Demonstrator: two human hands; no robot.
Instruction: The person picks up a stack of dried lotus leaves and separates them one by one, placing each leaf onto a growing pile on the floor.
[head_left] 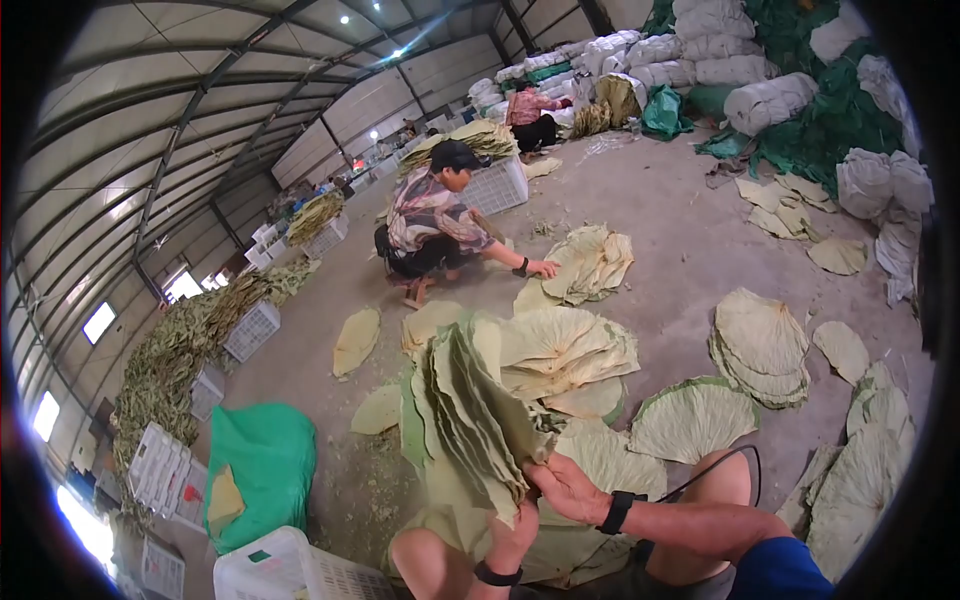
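A thick sheaf of dried lotus leaves [475, 410], pale green and folded into layers, stands on edge between my knees. My left hand [513, 535] is closed round its lower end, with some of the fingers hidden. On the right side of that same end, my right hand [568, 487] grips the leaf edges. Just beyond lies a pile of flattened leaves [570, 350]. A single fan-shaped leaf [695, 418] is spread near my right knee, and another stack [760, 345] sits farther right.
A co-worker [440, 215] squats ahead, one hand on a leaf pile [590, 262]. Another person [535, 110] sits farther back. At lower left are a white crate [290, 565] and a green sack [262, 470]. White bales [770, 103] are heaped at back right.
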